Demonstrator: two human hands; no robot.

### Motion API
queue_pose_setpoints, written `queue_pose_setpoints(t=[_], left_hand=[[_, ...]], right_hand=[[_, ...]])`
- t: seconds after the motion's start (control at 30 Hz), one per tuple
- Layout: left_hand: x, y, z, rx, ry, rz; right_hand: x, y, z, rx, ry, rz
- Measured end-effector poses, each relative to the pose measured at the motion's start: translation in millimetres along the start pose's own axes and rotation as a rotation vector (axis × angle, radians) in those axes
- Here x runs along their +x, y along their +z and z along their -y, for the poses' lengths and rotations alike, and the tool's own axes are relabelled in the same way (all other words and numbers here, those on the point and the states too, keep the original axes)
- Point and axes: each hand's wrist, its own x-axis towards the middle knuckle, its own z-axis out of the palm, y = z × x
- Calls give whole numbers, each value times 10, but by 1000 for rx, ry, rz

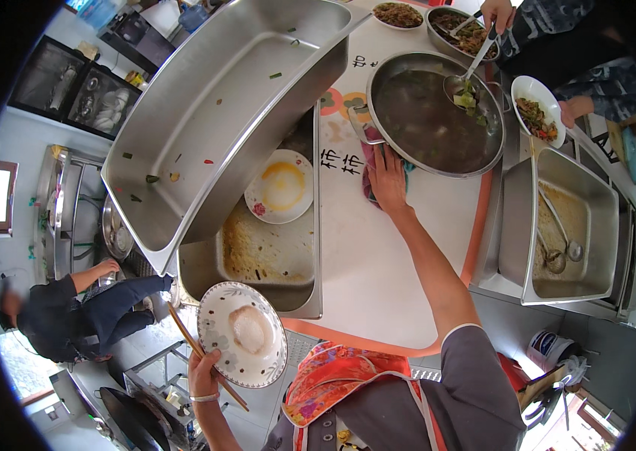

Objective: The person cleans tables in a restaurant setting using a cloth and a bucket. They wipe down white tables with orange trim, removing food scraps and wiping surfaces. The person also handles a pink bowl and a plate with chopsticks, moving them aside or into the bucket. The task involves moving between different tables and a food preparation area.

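My left hand (pixel 204 375) holds a patterned plate (pixel 267 361) with whitish residue in its middle, along with a pair of wooden chopsticks (pixel 187 332). Flat on a dark red and green cloth (pixel 370 186) lies my right hand (pixel 388 180), fingers extended, on the white table beside a large steel pot (pixel 436 169) of dark broth. A co-worker's hand (pixel 498 14) holds a ladle (pixel 456 87) with greens over the pot; their other hand (pixel 572 111) holds a white bowl (pixel 556 96) of food. A rose-patterned plate (pixel 298 203) with yellow residue rests in a food-stained steel pan (pixel 315 282) at left.
A large steel pan (pixel 205 107) with scraps sits tilted over the stained one. At right, another steel pan (pixel 515 225) holds ladles (pixel 574 251). A bowl (pixel 436 39) and a plate of food (pixel 398 16) stand at the table's far end. Another person (pixel 47 321) is at far left.
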Motion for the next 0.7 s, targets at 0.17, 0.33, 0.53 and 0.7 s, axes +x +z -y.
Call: queue_pose_setpoints(t=[0.17,0.33,0.53,0.7], left_hand=[[12,48,-42,-40,-5,-13],[34,60,-45,-44,-40,-13],[54,78,30,-45,-6,-92],[33,148,60,-80,-10,-158]], right_hand=[[280,258,99,32,61,-34],[755,591,74,14,13,-252],[1377,1116,-198,56,-35,-199],[1576,1472,-256,128,-251,-370]])
